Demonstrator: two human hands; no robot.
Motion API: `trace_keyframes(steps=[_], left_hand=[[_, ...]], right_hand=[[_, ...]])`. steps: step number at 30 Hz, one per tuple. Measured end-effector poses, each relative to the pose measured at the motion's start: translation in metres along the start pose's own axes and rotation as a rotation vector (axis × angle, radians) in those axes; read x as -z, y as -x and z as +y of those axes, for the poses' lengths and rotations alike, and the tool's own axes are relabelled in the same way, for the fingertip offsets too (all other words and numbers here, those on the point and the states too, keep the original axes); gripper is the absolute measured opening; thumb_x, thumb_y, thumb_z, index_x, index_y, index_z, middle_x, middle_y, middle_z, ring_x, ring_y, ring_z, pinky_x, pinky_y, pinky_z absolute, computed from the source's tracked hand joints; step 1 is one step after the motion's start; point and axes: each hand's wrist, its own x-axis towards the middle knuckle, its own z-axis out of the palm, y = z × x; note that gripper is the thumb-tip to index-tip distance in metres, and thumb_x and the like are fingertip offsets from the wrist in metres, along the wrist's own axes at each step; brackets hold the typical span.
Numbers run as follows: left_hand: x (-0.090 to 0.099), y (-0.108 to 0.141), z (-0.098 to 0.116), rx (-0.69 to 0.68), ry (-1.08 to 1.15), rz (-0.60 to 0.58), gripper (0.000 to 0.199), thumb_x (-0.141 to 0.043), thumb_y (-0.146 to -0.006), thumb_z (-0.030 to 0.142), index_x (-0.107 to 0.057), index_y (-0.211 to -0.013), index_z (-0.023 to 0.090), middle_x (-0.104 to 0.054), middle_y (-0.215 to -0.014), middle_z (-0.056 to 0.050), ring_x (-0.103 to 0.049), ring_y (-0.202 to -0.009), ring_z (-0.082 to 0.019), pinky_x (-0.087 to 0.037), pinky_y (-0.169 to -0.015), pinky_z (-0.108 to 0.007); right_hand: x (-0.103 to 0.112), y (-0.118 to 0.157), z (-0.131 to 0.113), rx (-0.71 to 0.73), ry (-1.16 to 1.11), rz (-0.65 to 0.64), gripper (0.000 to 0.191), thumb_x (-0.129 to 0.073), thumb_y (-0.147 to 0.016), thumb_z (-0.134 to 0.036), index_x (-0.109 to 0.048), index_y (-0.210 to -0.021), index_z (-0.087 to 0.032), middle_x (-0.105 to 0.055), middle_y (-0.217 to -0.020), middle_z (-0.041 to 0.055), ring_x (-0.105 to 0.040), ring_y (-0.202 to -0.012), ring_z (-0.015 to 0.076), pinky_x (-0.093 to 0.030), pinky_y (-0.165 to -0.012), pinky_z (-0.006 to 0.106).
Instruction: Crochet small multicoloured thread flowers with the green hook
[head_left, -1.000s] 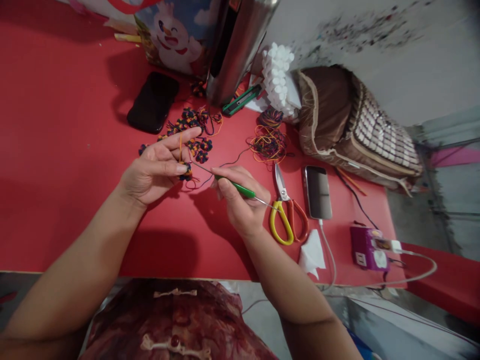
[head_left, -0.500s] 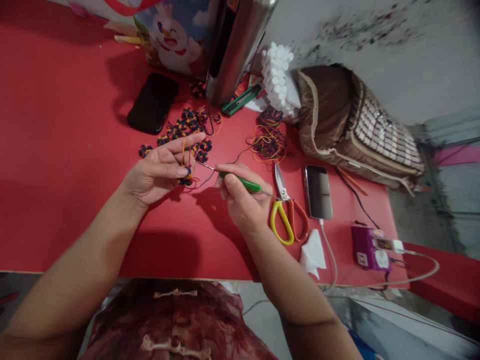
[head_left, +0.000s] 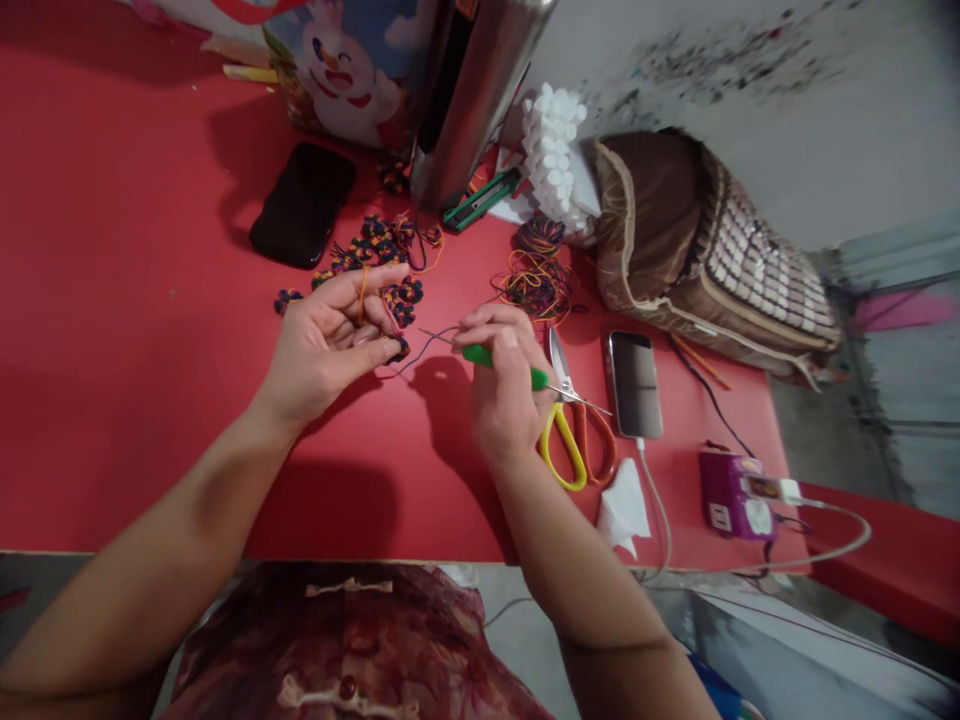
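My left hand point(head_left: 330, 335) pinches a small dark crocheted piece point(head_left: 400, 348) between thumb and fingers. Orange yarn point(head_left: 363, 292) loops around its raised index finger. In my right hand point(head_left: 510, 375) is a crochet hook with a green handle point(head_left: 477, 355); its metal tip points left, apart from the crocheted piece. A dark blue thread point(head_left: 426, 350) runs between the two hands. Just behind my left hand lies a cluster of finished-looking multicolour knotted pieces point(head_left: 375, 240). Scissors point(head_left: 564, 385) with one yellow and one red handle lie to the right of my right hand.
On the red table point(head_left: 112, 400) lie a tangle of yarn point(head_left: 536, 285), a black phone-like object point(head_left: 302, 205), a green box cutter point(head_left: 481, 200), a charging phone point(head_left: 634, 385), a tissue point(head_left: 625, 508) and a purple box point(head_left: 731, 492). A brown quilted bundle point(head_left: 675, 230) lies at the back right.
My right hand has drawn the hook right, away from the crocheted piece, and its tip has left the yarn. My left hand has turned, its thumb and the piece moving slightly right.
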Motion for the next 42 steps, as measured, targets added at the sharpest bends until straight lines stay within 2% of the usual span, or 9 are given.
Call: trace_keyframes(steps=[2,6,9,12,18,24,31,40,42], left_hand=[[-0.002,0.003,0.001,-0.046,-0.091,0.005,0.057,-0.089,-0.075,0.006,-0.088,-0.128,0.027,-0.068,-0.084,-0.001,-0.056,-0.069,-0.011,-0.053,-0.059,-0.020],[-0.006,0.008,0.000,-0.117,-0.223,-0.010,0.053,-0.083,-0.082,0.009,-0.086,-0.132,0.026,-0.068,-0.086,-0.001,-0.051,-0.068,-0.011,-0.051,-0.059,-0.023],[-0.009,0.011,-0.005,-0.179,-0.282,-0.009,0.054,-0.082,-0.084,0.010,-0.084,-0.136,0.026,-0.068,-0.086,-0.001,-0.050,-0.069,-0.011,-0.052,-0.064,-0.026],[-0.011,0.013,-0.008,-0.234,-0.315,-0.001,0.054,-0.079,-0.087,0.010,-0.083,-0.139,0.026,-0.068,-0.086,-0.001,-0.046,-0.067,-0.011,-0.050,-0.064,-0.026],[-0.010,0.015,-0.013,-0.359,-0.438,-0.038,0.057,-0.075,-0.090,0.009,-0.079,-0.144,0.025,-0.070,-0.089,-0.002,-0.048,-0.069,-0.013,-0.054,-0.068,-0.027],[-0.009,0.015,-0.011,-0.430,-0.549,-0.097,0.059,-0.070,-0.090,0.005,-0.078,-0.145,0.025,-0.075,-0.093,-0.003,-0.057,-0.072,-0.014,-0.057,-0.074,-0.029],[-0.011,0.015,-0.006,-0.405,-0.590,-0.097,0.058,-0.072,-0.087,0.005,-0.079,-0.141,0.025,-0.080,-0.097,-0.005,-0.072,-0.087,-0.020,-0.060,-0.084,-0.033],[-0.012,0.014,-0.002,-0.363,-0.605,-0.125,0.055,-0.071,-0.085,0.005,-0.082,-0.134,0.026,-0.078,-0.095,-0.005,-0.068,-0.085,-0.022,-0.060,-0.087,-0.038],[-0.012,0.014,-0.004,-0.327,-0.569,-0.112,0.055,-0.073,-0.084,0.005,-0.082,-0.134,0.026,-0.077,-0.092,-0.004,-0.063,-0.079,-0.019,-0.058,-0.082,-0.036]], right_hand=[[0.001,-0.001,-0.001,0.061,0.045,-0.030,0.035,-0.056,-0.113,-0.049,-0.078,-0.096,-0.027,-0.074,-0.098,0.0072,-0.074,-0.098,0.0238,-0.062,-0.088,0.044],[0.006,0.002,-0.009,0.028,0.080,-0.142,0.025,-0.054,-0.114,-0.050,-0.069,-0.117,-0.030,-0.058,-0.073,-0.0025,-0.057,-0.061,0.0172,-0.052,-0.064,0.037],[0.008,0.003,-0.018,-0.037,0.274,-0.247,0.014,-0.063,-0.108,-0.037,-0.073,-0.111,-0.027,-0.058,-0.076,-0.0034,-0.054,-0.063,0.0133,-0.045,-0.061,0.031],[0.005,0.000,-0.022,-0.110,0.283,-0.313,0.008,-0.068,-0.097,-0.026,-0.074,-0.102,-0.024,-0.057,-0.069,-0.0062,-0.050,-0.059,0.0109,-0.042,-0.059,0.028],[-0.005,0.000,-0.020,-0.270,0.142,-0.295,0.006,-0.071,-0.092,-0.028,-0.072,-0.094,-0.023,-0.050,-0.055,-0.0110,-0.044,-0.048,0.0082,-0.033,-0.052,0.026],[-0.008,0.001,-0.021,-0.314,0.135,-0.256,0.008,-0.073,-0.089,-0.030,-0.072,-0.091,-0.023,-0.052,-0.052,-0.0105,-0.046,-0.047,0.0085,-0.036,-0.051,0.025],[-0.009,0.002,-0.017,-0.263,0.139,-0.236,0.005,-0.072,-0.087,-0.029,-0.071,-0.088,-0.024,-0.053,-0.051,-0.0098,-0.045,-0.046,0.0090,-0.036,-0.049,0.026],[-0.009,0.003,-0.013,-0.239,0.195,-0.230,0.006,-0.070,-0.086,-0.029,-0.072,-0.084,-0.023,-0.057,-0.057,-0.0075,-0.049,-0.052,0.0098,-0.039,-0.053,0.026],[-0.008,0.003,-0.012,-0.222,0.209,-0.226,0.004,-0.070,-0.085,-0.027,-0.072,-0.084,-0.023,-0.058,-0.060,-0.0073,-0.051,-0.054,0.0099,-0.040,-0.055,0.026]])
